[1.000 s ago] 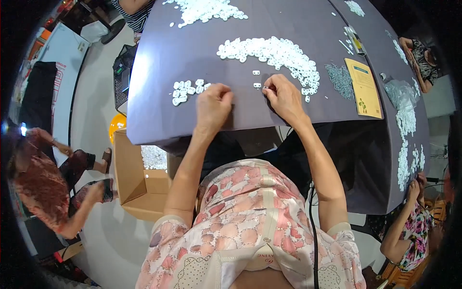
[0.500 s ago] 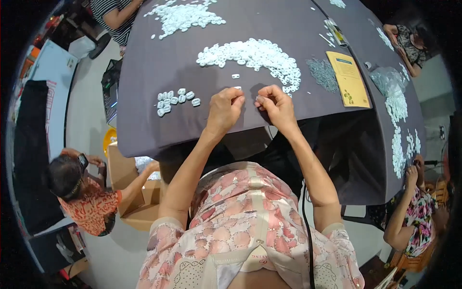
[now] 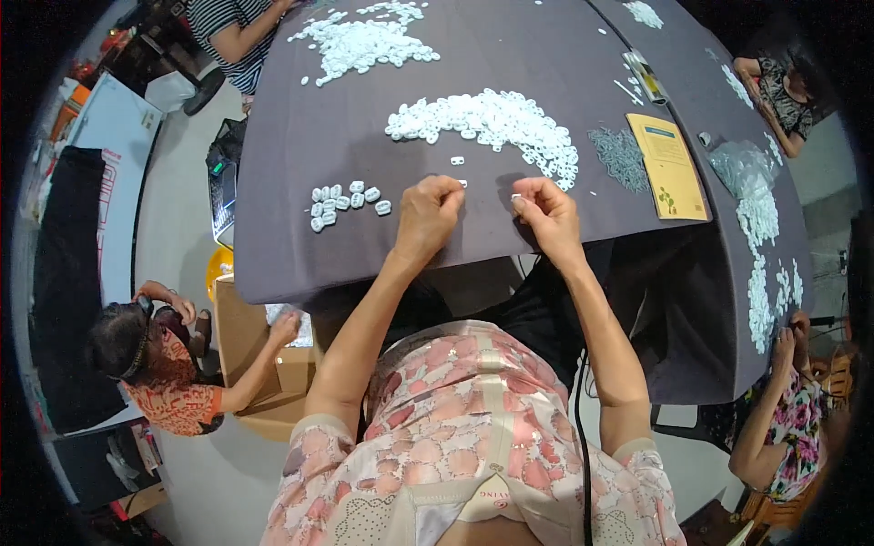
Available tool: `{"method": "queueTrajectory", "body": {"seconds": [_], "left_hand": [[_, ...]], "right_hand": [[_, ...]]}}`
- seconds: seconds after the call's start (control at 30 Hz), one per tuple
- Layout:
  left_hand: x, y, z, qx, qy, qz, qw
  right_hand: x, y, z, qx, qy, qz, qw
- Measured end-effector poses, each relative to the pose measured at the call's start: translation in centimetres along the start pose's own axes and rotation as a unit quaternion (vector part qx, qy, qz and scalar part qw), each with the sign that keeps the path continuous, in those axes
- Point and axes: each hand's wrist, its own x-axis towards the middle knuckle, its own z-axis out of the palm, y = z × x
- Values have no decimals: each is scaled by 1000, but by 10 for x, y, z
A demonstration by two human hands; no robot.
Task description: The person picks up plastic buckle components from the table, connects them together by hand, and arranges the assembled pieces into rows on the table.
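Note:
My left hand point(image 3: 425, 217) is closed in a pinch above the near part of the grey-covered table; whatever its fingertips hold, if anything, is hidden. To its right, my right hand point(image 3: 552, 217) is also closed, with a small white plastic piece point(image 3: 516, 197) showing between thumb and forefinger. A loose white oval piece with two holes point(image 3: 457, 161) lies just beyond my left hand, and another, partly covered, is close to its fingertips. Farther off, a curved heap of the same white pieces point(image 3: 492, 118) spreads over the cloth. Left of my left hand sits a group of thicker, light-grey oval pieces point(image 3: 337, 200).
Right of the heap lie a pile of small grey parts point(image 3: 619, 156) and a yellow envelope point(image 3: 669, 168). Another white heap point(image 3: 364, 47) is at the far left. A person in orange reaches into a cardboard box point(image 3: 241, 314) at left. Other people sit around the table point(image 3: 300, 246).
The view has shifted, so the table appears lower and slightly right. My hands have drifted farther apart, the right one moving right. The person in orange has moved an arm at the box.

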Motion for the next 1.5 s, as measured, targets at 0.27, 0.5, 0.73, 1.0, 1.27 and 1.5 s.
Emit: {"method": "queueTrajectory", "body": {"seconds": [0.27,0.5,0.73,1.0,1.27,1.5], "left_hand": [[31,-16,-9,97,67,17,993],[21,-4,-1,180,19,101,978],[-2,13,12,-120,-22,27,992],[-6,42,17,-135,-117,-51,983],[-20,39,17,-195,-126,-129,964],[-24,17,-10,-327,-99,-204,917]], "right_hand": [[2,7,5,22,0,-14,1000],[2,-2,6,51,13,14,999],[4,-1,5,63,2,33,997],[0,12,5,-7,-48,-26,999],[-4,0,-2,58,-33,-9,998],[10,-18,-86,-326,175,-186,910]]}}
